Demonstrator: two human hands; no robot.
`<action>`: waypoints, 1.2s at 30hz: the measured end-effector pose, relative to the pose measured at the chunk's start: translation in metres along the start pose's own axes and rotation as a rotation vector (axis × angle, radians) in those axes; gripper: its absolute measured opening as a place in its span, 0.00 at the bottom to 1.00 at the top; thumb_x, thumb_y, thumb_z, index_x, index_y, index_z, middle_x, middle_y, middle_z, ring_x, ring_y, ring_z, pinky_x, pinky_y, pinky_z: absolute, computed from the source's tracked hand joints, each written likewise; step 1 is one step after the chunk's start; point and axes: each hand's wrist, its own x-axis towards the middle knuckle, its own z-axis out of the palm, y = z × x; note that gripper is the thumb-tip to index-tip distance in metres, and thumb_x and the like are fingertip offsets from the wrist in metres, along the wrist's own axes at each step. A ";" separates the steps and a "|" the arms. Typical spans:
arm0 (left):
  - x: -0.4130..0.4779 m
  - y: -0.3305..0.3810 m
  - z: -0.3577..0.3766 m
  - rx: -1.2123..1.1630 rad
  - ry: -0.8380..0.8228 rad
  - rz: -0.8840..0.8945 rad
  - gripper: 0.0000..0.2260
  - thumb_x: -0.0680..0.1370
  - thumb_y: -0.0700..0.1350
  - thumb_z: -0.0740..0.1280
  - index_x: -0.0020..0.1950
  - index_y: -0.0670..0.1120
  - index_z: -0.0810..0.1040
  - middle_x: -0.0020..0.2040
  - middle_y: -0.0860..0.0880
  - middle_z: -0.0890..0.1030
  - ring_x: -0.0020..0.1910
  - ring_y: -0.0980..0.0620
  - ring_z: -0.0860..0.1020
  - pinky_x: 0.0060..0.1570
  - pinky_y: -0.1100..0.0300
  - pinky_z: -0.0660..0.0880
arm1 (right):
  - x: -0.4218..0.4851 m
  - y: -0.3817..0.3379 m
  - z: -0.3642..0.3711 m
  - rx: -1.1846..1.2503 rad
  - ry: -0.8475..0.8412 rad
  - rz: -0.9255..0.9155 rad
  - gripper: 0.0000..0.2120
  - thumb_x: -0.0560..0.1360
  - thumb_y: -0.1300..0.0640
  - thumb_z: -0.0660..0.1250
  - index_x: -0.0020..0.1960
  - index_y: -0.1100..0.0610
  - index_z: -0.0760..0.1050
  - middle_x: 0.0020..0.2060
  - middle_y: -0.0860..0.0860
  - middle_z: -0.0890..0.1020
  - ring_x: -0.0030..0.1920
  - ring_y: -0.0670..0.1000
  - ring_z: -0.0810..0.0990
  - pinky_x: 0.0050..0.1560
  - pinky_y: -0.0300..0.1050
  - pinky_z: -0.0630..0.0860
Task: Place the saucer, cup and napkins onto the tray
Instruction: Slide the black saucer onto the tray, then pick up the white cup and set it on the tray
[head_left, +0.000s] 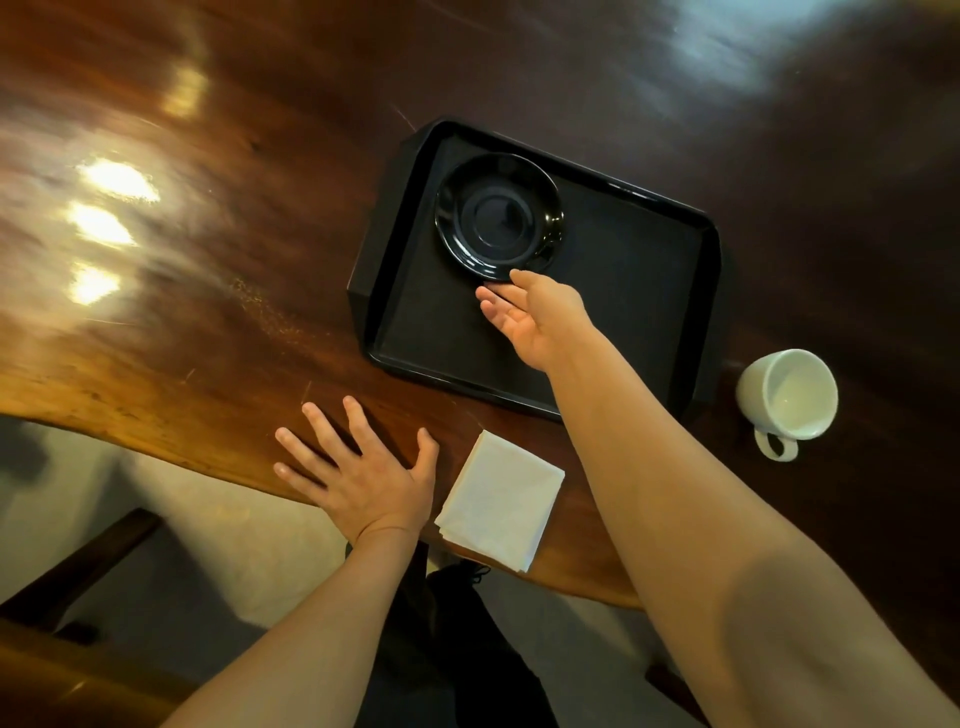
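1. A black tray (639, 291) lies on a glossy dark wooden bench (218, 291), turned at an angle to the bench's near edge.
2. A black saucer (498, 215) sits flat inside the tray, in its far left part, close to the far rim.
3. The right hand (535, 317) reaches out over the tray, its fingers loosely spread and extended. The fingertips are right at the near rim of the saucer; whether they touch it or stand just off it cannot be told. The hand grips nothing.
4. The left hand (363, 473) rests palm down on the bench near its front edge, fingers splayed wide, holding nothing.
5. A stack of white napkins (501, 501) lies on the bench just beside the left hand, on its right, between the two forearms. It is outside the tray, near the tray's near edge, with one corner reaching the bench's front edge.
6. A white cup (787, 392) stands on the bench to the right of the tray, close to its right rim but apart from it. Its open mouth faces up and its handle points toward the person.
7. Bright light patches reflect off the bench at left.
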 end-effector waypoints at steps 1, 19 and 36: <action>0.000 0.001 -0.001 -0.002 -0.007 0.002 0.41 0.73 0.70 0.59 0.79 0.47 0.63 0.82 0.37 0.57 0.81 0.29 0.51 0.76 0.31 0.43 | -0.003 0.000 -0.002 0.003 -0.019 0.008 0.17 0.82 0.66 0.60 0.71 0.65 0.66 0.59 0.64 0.80 0.49 0.60 0.83 0.46 0.48 0.83; 0.004 0.011 -0.020 0.161 -0.188 0.136 0.36 0.80 0.68 0.56 0.83 0.53 0.54 0.84 0.38 0.48 0.82 0.32 0.42 0.73 0.26 0.41 | -0.077 0.005 -0.177 -0.844 0.328 -0.489 0.05 0.80 0.58 0.63 0.52 0.54 0.77 0.44 0.52 0.84 0.42 0.51 0.82 0.42 0.47 0.81; 0.001 0.016 -0.009 0.093 -0.104 0.317 0.31 0.79 0.64 0.56 0.78 0.52 0.57 0.84 0.38 0.51 0.82 0.32 0.44 0.73 0.27 0.39 | -0.071 -0.016 -0.301 -0.603 0.816 -0.419 0.19 0.77 0.51 0.66 0.66 0.56 0.70 0.61 0.55 0.77 0.56 0.52 0.76 0.55 0.49 0.77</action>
